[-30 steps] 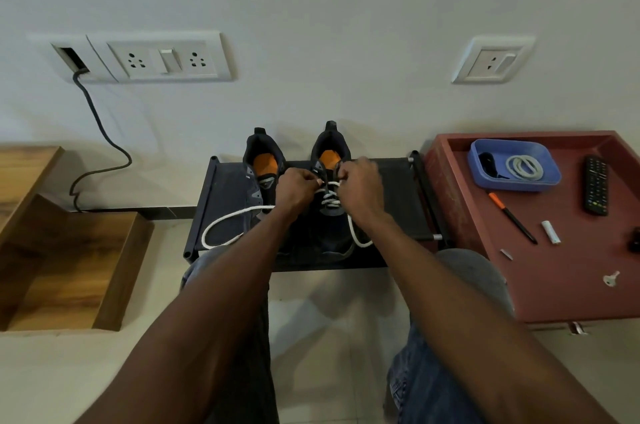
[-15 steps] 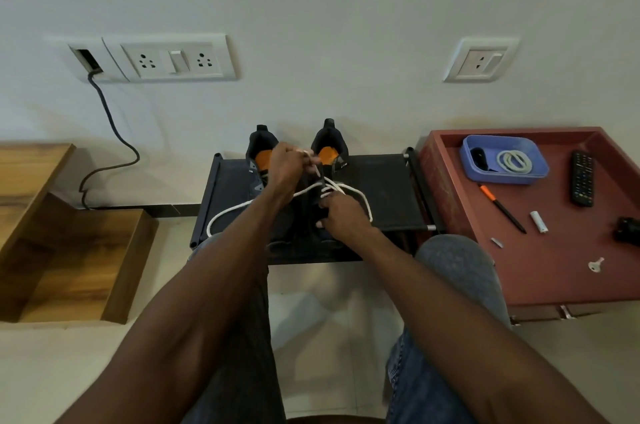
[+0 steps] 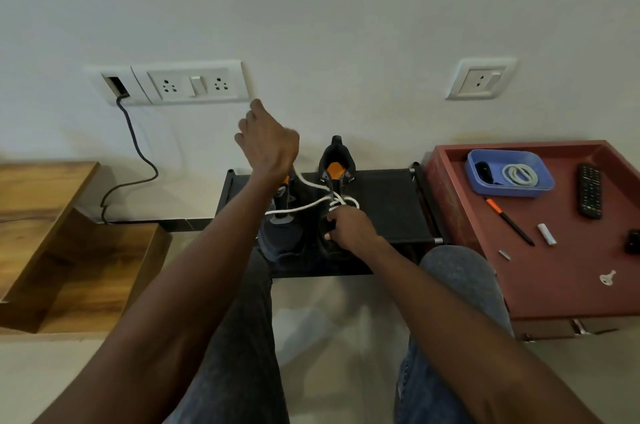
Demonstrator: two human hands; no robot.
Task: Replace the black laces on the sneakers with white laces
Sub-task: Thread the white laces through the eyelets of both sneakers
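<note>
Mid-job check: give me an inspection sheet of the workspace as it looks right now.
Surface: black rack on the floor by the wall.
Job's things: two sneakers on the rack; white lace threaded in the right one.
Clutter: red tray with blue tub, remote, pen, key.
Grippers: left hand raised, pulling the lace; right hand pressing on the sneaker.
Cables: black cable hanging from the wall plate.
Surroundings: wooden shelf, wall sockets.
</note>
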